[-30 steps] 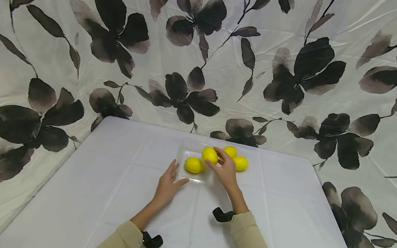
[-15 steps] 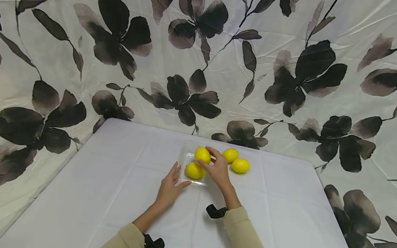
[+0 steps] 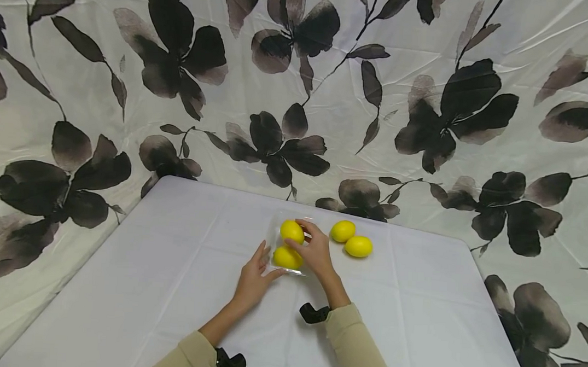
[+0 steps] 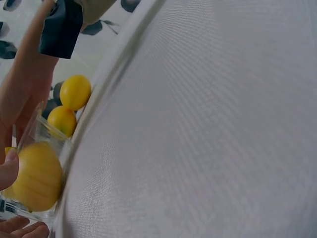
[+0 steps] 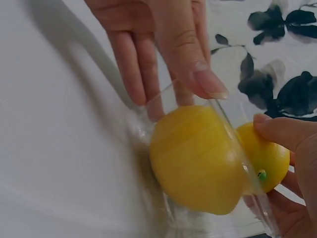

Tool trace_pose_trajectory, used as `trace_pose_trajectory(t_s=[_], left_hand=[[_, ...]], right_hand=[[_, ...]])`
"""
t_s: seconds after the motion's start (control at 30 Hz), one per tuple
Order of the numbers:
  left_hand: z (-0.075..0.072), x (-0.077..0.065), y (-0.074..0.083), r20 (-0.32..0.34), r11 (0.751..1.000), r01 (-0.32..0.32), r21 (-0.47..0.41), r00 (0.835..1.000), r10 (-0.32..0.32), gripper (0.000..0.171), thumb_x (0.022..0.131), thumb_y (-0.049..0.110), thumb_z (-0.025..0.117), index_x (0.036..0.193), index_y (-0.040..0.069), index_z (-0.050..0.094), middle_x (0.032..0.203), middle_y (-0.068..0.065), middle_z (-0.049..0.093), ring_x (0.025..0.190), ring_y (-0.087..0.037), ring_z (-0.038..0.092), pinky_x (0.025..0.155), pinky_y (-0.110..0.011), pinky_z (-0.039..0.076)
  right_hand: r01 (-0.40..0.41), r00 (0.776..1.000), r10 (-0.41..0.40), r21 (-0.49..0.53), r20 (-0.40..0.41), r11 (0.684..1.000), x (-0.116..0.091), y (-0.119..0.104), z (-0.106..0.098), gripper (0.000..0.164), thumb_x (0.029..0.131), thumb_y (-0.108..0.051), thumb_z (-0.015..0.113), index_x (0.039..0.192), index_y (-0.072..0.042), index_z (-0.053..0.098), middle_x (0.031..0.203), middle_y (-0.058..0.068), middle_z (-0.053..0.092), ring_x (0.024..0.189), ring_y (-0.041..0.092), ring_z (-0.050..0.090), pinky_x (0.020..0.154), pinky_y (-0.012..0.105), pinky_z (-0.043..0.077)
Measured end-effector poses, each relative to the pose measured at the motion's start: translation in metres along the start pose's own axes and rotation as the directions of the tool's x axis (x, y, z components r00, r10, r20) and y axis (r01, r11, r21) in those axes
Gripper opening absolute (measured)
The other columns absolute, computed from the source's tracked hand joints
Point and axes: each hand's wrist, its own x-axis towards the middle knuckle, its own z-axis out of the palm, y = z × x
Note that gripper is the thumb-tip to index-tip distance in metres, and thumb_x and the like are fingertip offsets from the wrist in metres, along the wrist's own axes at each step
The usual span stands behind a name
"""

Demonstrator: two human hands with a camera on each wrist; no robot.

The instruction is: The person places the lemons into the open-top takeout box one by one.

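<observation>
Floral backdrop (image 3: 229,96), white-clothed worktop (image 3: 171,293). Clear plastic box (image 3: 296,272), inner lemon (image 3: 286,257) at 6 o'clock. Right hand (image 3: 316,254): fingers grasping second lemon (image 3: 290,231) over box's 12. Left hand (image 3: 253,283) at 7, fingers straight along box. Loose lemons (image 3: 358,246), 3 o'clock.

I can make out bright yellow lemons (image 3: 358,246), one with a green stem tip (image 5: 262,174), a clear, colourless tray (image 3: 294,271), a plain white tabletop (image 3: 446,310), beige sleeves (image 3: 361,340), black wrist cameras (image 3: 314,314) and a white backdrop (image 3: 380,23) patterned with black and brownish-grey flowers.
</observation>
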Motion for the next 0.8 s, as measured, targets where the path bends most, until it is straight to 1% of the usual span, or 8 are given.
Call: trace_pose_trajectory(t_s=[0.17,0.27,0.47,0.57,0.67,0.8], left_hand=[[0.0002,-0.0002,0.0002,0.005,1.000,-0.022,0.000,1.000,0.022,0.093,0.085,0.024,0.079,0.155,-0.002,0.023,0.152,-0.023,0.041,0.135,-0.039,0.047,0.107,-0.049,0.045],[-0.0001,-0.0005,0.0012,0.003,1.000,-0.020,-0.002,1.000,0.020,0.093,0.085,0.024,0.078,0.155,-0.001,0.023,0.152,-0.022,0.041,0.135,-0.038,0.047,0.108,-0.049,0.045],[0.0004,0.0003,0.0037,-0.003,0.999,-0.030,-0.013,1.000,0.030,0.092,0.085,0.021,0.079,0.154,-0.003,0.023,0.151,-0.024,0.042,0.134,-0.040,0.048,0.107,-0.049,0.045],[0.0007,0.0004,0.0042,-0.006,0.999,-0.031,-0.009,1.000,0.031,0.091,0.085,0.021,0.079,0.154,-0.002,0.024,0.151,-0.024,0.042,0.133,-0.040,0.049,0.107,-0.050,0.045],[0.0007,0.0003,0.0037,-0.010,1.000,-0.023,-0.011,1.000,0.023,0.091,0.085,0.021,0.079,0.154,-0.002,0.024,0.151,-0.024,0.043,0.133,-0.041,0.049,0.107,-0.050,0.045],[0.0007,-0.0001,0.0016,-0.009,1.000,-0.016,-0.008,1.000,0.016,0.091,0.085,0.023,0.079,0.154,-0.002,0.025,0.151,-0.023,0.043,0.133,-0.041,0.049,0.107,-0.050,0.046]], right_hand=[[0.009,1.000,-0.009,-0.024,-0.010,1.000,-0.0010,0.0001,0.0051,0.055,0.085,-0.024,0.079,0.133,-0.003,0.059,0.133,0.013,0.062,0.120,0.030,0.061,0.098,0.043,0.056],[0.015,1.000,-0.015,-0.036,-0.012,0.999,0.0003,0.0005,0.0075,0.055,0.085,-0.023,0.079,0.132,-0.002,0.059,0.132,0.013,0.063,0.120,0.030,0.062,0.098,0.042,0.056],[0.020,1.000,-0.020,-0.035,-0.011,0.999,0.0019,0.0016,0.0088,0.052,0.084,-0.016,0.080,0.129,0.002,0.061,0.128,0.017,0.064,0.116,0.033,0.064,0.093,0.038,0.058],[0.018,1.000,-0.018,-0.040,-0.004,0.999,0.0017,0.0026,0.0082,0.050,0.084,-0.015,0.079,0.128,0.002,0.061,0.127,0.018,0.065,0.116,0.032,0.065,0.093,0.037,0.058],[0.021,1.000,-0.020,-0.021,0.011,1.000,0.0007,0.0021,0.0058,0.050,0.085,-0.014,0.078,0.129,0.002,0.060,0.128,0.018,0.065,0.116,0.032,0.064,0.093,0.038,0.058],[0.018,0.999,-0.019,0.018,0.031,1.000,-0.0024,-0.0001,0.0003,0.050,0.085,-0.013,0.078,0.129,0.003,0.060,0.128,0.019,0.064,0.117,0.034,0.064,0.095,0.042,0.057]])
